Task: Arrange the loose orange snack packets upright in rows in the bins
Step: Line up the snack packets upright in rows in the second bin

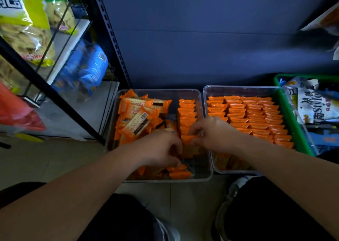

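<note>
Pale floor tiles [55,160] and a dark blue wall [201,39] frame two clear bins set side by side. At the centre, the right hand [214,133] pinches the top edge of one orange packet [188,139] between thumb and fingertips. It holds the packet at the near end of the single upright row [187,112] along the right side of the left bin [159,90].

The left hand [159,149] sits just beside it, fingers curled down among packets at the bin's near end; whether it grips one I cannot tell. Further left and far, a loose pile [139,116] lies jumbled flat. The right bin [238,87] is packed with tidy upright rows [256,119]. A green basket [291,116] stands to its right, and a shelf rack [55,94] is at the far left.

The packets look light, crinkly and slick, probably with a brittle cracker inside. I judge the crimped end seal the best hold, with gentle pressure.
</note>
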`<control>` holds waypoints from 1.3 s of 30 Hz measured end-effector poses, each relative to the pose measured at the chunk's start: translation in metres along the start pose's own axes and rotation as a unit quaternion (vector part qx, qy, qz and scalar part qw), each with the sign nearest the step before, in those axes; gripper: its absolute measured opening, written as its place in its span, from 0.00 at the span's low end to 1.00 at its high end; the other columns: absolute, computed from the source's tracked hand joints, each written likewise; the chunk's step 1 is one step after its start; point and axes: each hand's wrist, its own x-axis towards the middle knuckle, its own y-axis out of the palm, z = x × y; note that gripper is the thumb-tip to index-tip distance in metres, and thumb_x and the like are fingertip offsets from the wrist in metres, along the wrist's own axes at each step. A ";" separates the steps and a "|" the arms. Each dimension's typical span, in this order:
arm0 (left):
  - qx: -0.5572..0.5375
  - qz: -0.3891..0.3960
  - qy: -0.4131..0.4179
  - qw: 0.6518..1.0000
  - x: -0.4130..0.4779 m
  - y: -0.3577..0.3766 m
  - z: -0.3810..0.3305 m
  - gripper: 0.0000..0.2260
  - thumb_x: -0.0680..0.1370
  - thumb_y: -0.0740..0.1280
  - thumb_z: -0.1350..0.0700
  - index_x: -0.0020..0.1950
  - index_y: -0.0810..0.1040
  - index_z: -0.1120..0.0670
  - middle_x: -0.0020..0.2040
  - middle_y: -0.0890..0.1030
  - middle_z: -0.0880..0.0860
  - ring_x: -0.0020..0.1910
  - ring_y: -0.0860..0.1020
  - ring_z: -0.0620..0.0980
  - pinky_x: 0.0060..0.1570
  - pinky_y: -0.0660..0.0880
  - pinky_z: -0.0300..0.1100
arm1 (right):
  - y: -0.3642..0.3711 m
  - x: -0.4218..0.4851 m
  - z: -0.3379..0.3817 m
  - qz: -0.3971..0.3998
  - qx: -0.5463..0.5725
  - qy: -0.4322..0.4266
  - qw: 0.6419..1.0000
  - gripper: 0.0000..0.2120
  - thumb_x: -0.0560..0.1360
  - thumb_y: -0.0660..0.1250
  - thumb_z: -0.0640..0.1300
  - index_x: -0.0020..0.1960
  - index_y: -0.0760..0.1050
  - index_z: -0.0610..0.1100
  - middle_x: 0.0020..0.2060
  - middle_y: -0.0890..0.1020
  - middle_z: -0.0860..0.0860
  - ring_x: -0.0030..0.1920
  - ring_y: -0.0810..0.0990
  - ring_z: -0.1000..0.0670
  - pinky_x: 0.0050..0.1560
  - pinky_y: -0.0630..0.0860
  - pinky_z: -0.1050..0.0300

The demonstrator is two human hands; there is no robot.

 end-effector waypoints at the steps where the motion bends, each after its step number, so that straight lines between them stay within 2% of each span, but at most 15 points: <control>1: 0.005 0.023 0.001 1.000 0.000 0.005 0.000 0.11 0.73 0.78 0.47 0.54 0.85 0.46 0.48 0.83 0.43 0.49 0.80 0.44 0.49 0.78 0.43 | 0.007 0.002 -0.001 -0.002 -0.055 -0.012 0.998 0.08 0.77 0.73 0.55 0.56 0.81 0.59 0.52 0.83 0.56 0.55 0.81 0.53 0.57 0.80 0.53; 3: 0.033 0.052 -0.004 0.998 0.001 0.013 0.002 0.15 0.72 0.78 0.43 0.56 0.85 0.44 0.51 0.83 0.42 0.50 0.80 0.43 0.51 0.80 0.46 | 0.021 0.007 -0.004 -0.031 -0.178 -0.054 0.982 0.11 0.78 0.70 0.58 0.60 0.81 0.58 0.56 0.82 0.56 0.62 0.76 0.50 0.65 0.71 0.50; 6: 0.113 0.049 -0.007 0.992 0.005 0.023 0.007 0.18 0.70 0.76 0.37 0.56 0.84 0.42 0.51 0.83 0.42 0.51 0.80 0.46 0.48 0.80 0.48 | 0.038 0.011 -0.003 -0.067 -0.280 -0.078 0.955 0.13 0.78 0.69 0.55 0.61 0.81 0.55 0.58 0.80 0.54 0.64 0.73 0.48 0.63 0.64 0.47; 9: 0.181 0.025 0.008 0.983 0.010 0.028 0.004 0.17 0.72 0.70 0.35 0.53 0.84 0.43 0.49 0.82 0.45 0.50 0.80 0.50 0.40 0.76 0.45 | 0.042 0.014 -0.002 -0.091 -0.287 -0.070 0.951 0.12 0.74 0.72 0.55 0.56 0.81 0.54 0.55 0.79 0.53 0.61 0.74 0.46 0.60 0.66 0.46; 13: 0.197 0.001 0.005 0.980 0.014 0.032 0.004 0.08 0.76 0.70 0.46 0.52 0.85 0.45 0.50 0.81 0.49 0.52 0.79 0.53 0.40 0.71 0.44 | 0.032 0.013 -0.005 -0.071 -0.235 -0.073 0.967 0.11 0.76 0.71 0.54 0.58 0.80 0.56 0.56 0.77 0.55 0.64 0.72 0.48 0.62 0.64 0.47; 16: 0.150 -0.022 -0.008 0.988 0.015 0.029 0.009 0.05 0.76 0.71 0.49 0.50 0.85 0.43 0.49 0.81 0.48 0.51 0.80 0.53 0.40 0.69 0.43 | 0.018 0.005 0.001 -0.077 -0.184 -0.075 0.977 0.11 0.77 0.72 0.52 0.59 0.80 0.55 0.57 0.78 0.56 0.63 0.74 0.50 0.62 0.68 0.50; 20: 0.128 -0.037 -0.031 0.991 0.015 0.025 0.010 0.06 0.77 0.71 0.52 0.52 0.86 0.43 0.52 0.82 0.47 0.52 0.80 0.52 0.45 0.75 0.45 | 0.014 -0.012 0.013 -0.006 -0.099 -0.048 0.994 0.12 0.75 0.75 0.54 0.56 0.79 0.57 0.51 0.79 0.58 0.53 0.79 0.53 0.50 0.79 0.56; 22: 0.080 -0.047 -0.046 0.995 0.015 0.020 0.012 0.07 0.76 0.72 0.54 0.51 0.87 0.44 0.50 0.84 0.45 0.52 0.80 0.49 0.47 0.76 0.44 | 0.023 -0.018 0.018 0.022 -0.111 -0.057 0.992 0.19 0.73 0.75 0.59 0.62 0.78 0.57 0.55 0.81 0.57 0.56 0.80 0.52 0.55 0.79 0.54; 25: -0.052 -0.065 -0.058 0.995 0.012 0.005 0.016 0.06 0.77 0.74 0.57 0.45 0.87 0.46 0.42 0.83 0.42 0.45 0.81 0.43 0.44 0.75 0.39 | 0.035 -0.018 0.020 -0.001 -0.154 -0.066 0.986 0.29 0.73 0.75 0.61 0.71 0.72 0.57 0.60 0.82 0.55 0.61 0.80 0.49 0.62 0.74 0.52; 28: -0.124 -0.093 -0.067 0.986 0.010 -0.005 0.018 0.02 0.77 0.77 0.56 0.46 0.88 0.50 0.41 0.83 0.41 0.42 0.79 0.35 0.40 0.72 0.28 | 0.035 -0.014 0.017 -0.017 -0.101 -0.048 0.994 0.27 0.74 0.75 0.59 0.71 0.72 0.59 0.58 0.83 0.56 0.59 0.81 0.51 0.60 0.75 0.54; 29: -0.142 -0.100 -0.073 0.982 0.009 -0.006 0.018 0.01 0.77 0.77 0.55 0.47 0.88 0.50 0.42 0.83 0.41 0.43 0.79 0.35 0.40 0.72 0.28 | 0.033 -0.013 0.016 -0.014 -0.063 -0.037 0.997 0.26 0.74 0.76 0.58 0.69 0.73 0.60 0.57 0.83 0.57 0.58 0.81 0.52 0.58 0.78 0.53; 31: -0.181 -0.114 -0.085 0.973 0.009 -0.007 0.020 0.01 0.78 0.76 0.53 0.47 0.88 0.48 0.44 0.84 0.42 0.46 0.80 0.37 0.45 0.75 0.34 | 0.027 -0.008 0.012 0.012 -0.005 -0.019 1.000 0.25 0.75 0.76 0.55 0.69 0.73 0.60 0.56 0.83 0.58 0.57 0.81 0.54 0.57 0.80 0.51; 35: -0.239 -0.113 -0.106 0.958 0.011 -0.007 0.018 0.04 0.81 0.72 0.52 0.49 0.87 0.47 0.48 0.85 0.43 0.52 0.81 0.43 0.53 0.78 0.42 | 0.016 -0.001 0.002 0.056 0.051 -0.018 0.997 0.28 0.77 0.75 0.48 0.72 0.70 0.61 0.56 0.80 0.59 0.58 0.81 0.53 0.61 0.81 0.50; 37: -0.243 -0.107 -0.101 0.959 0.014 -0.006 0.015 0.05 0.82 0.71 0.53 0.50 0.87 0.47 0.48 0.85 0.43 0.52 0.81 0.42 0.52 0.77 0.41 | 0.009 -0.001 -0.002 0.063 0.021 -0.027 0.997 0.28 0.76 0.75 0.49 0.72 0.70 0.61 0.56 0.80 0.58 0.61 0.79 0.53 0.64 0.78 0.50; 39: -0.238 -0.101 -0.087 0.962 0.016 -0.003 0.011 0.05 0.81 0.72 0.54 0.50 0.88 0.48 0.47 0.86 0.42 0.50 0.82 0.40 0.50 0.76 0.37 | 0.005 -0.005 -0.004 0.053 -0.086 -0.057 0.993 0.24 0.76 0.74 0.54 0.70 0.71 0.60 0.57 0.78 0.58 0.65 0.73 0.53 0.68 0.69 0.49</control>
